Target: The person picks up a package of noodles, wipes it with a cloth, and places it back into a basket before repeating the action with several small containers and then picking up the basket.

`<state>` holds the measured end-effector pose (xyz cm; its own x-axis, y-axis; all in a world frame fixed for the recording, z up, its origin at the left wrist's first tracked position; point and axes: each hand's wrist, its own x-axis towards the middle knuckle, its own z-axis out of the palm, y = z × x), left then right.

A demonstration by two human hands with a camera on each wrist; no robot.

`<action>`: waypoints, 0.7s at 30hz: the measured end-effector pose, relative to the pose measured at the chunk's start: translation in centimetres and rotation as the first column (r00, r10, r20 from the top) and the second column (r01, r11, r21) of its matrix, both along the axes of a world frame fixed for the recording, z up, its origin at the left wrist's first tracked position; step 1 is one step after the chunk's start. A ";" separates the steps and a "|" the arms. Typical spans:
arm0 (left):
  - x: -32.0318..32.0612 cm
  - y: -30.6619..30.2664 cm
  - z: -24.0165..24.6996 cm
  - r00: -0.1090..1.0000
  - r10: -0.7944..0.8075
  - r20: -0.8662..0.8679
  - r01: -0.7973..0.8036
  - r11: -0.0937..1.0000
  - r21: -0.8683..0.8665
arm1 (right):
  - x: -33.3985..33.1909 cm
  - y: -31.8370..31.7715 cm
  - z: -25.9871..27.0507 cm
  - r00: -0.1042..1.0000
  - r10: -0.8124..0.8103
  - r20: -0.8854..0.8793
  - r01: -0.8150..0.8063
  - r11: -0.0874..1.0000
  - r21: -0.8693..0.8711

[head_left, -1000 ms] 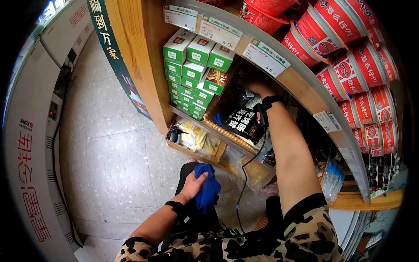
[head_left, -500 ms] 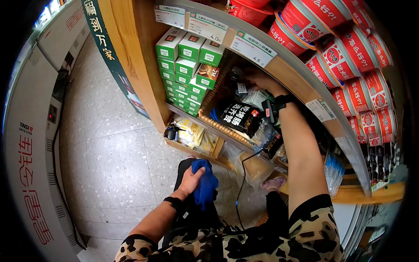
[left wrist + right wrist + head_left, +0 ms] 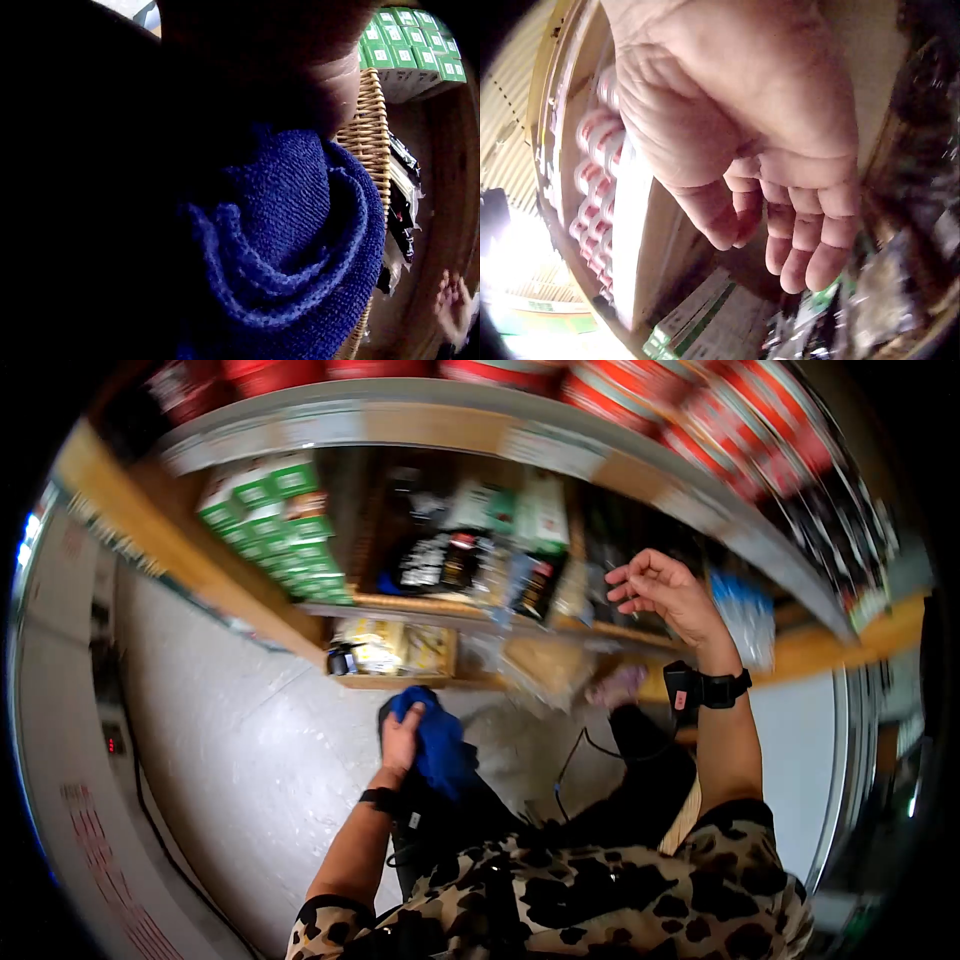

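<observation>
My left hand (image 3: 400, 738) grips a crumpled blue cloth (image 3: 440, 752) low in front of the lower shelf, over my dark trousers. In the left wrist view the folded, textured cloth (image 3: 285, 217) fills the middle, with part of the hand dark above it. My right hand (image 3: 668, 598) hovers in front of the shelf's right part, palm turned inward and fingers loosely bent. Nothing shows between its fingers (image 3: 806, 247) in the right wrist view. Left of it, a wicker basket (image 3: 425, 603) on the shelf holds black and pale packets (image 3: 425, 563).
Stacked green boxes (image 3: 275, 525) stand left of the basket. A curved shelf edge (image 3: 440, 414) with price labels runs above, bearing red tubs (image 3: 700, 425). Below are a wooden tray (image 3: 395, 682) of yellow packets and a plastic bag (image 3: 548, 665). A black cable (image 3: 568, 765) hangs by my leg.
My right hand has come out of the basket, moving right and toward me. The head view has swung so the shelf lies more level. The left hand still holds the blue cloth.
</observation>
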<state>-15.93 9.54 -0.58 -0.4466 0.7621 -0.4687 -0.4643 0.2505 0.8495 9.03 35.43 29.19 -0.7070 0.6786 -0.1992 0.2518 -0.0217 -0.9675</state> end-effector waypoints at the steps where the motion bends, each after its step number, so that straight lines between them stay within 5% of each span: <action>1: 0.7 0.3 2.1 0.998 0.040 -0.058 -0.039 0.999 0.024 | 3.6 -0.5 -0.6 0.994 -0.110 0.017 0.110 0.994 -0.008; 5: 1.1 0.4 1.9 0.995 0.020 0.103 -0.021 1.000 0.011 | 19.9 -3.8 -3.3 0.824 -0.563 -0.069 0.560 0.827 -0.056; 8: 0.5 0.5 0.0 0.998 -0.064 0.018 0.065 0.996 -0.065 | 31.3 -8.7 -5.9 0.429 -0.876 -0.222 0.862 0.470 -0.188; 11: 1.6 0.9 1.9 0.991 -0.129 -0.033 0.125 0.987 -0.099 | 42.6 -13.5 -12.3 0.062 -0.991 -0.117 0.947 0.095 -0.308; 13: 0.7 1.0 0.0 0.983 -0.165 -0.082 0.153 0.979 -0.132 | 47.9 -18.1 -16.5 0.192 -0.981 0.004 0.969 0.189 -0.158; 14: 1.1 1.1 0.0 0.988 -0.138 -0.066 0.129 0.984 -0.120 | 48.4 -20.0 -18.7 -0.048 -0.999 -0.002 0.981 -0.046 -0.189; 15: 1.2 1.2 0.1 0.983 -0.167 -0.078 0.156 0.979 -0.135 | 49.0 -21.7 -20.6 -0.149 -0.984 0.099 0.974 -0.164 -0.157; 17: 0.7 1.5 -0.1 0.972 -0.207 -0.114 0.185 0.967 -0.174 | 50.8 -24.2 -26.0 -0.178 -0.957 0.227 0.952 -0.226 -0.207; 21: 0.5 2.0 -0.7 0.943 -0.259 -0.207 0.214 0.953 -0.216 | 48.9 -25.1 -30.3 -0.042 -0.884 0.465 0.996 -0.076 -0.055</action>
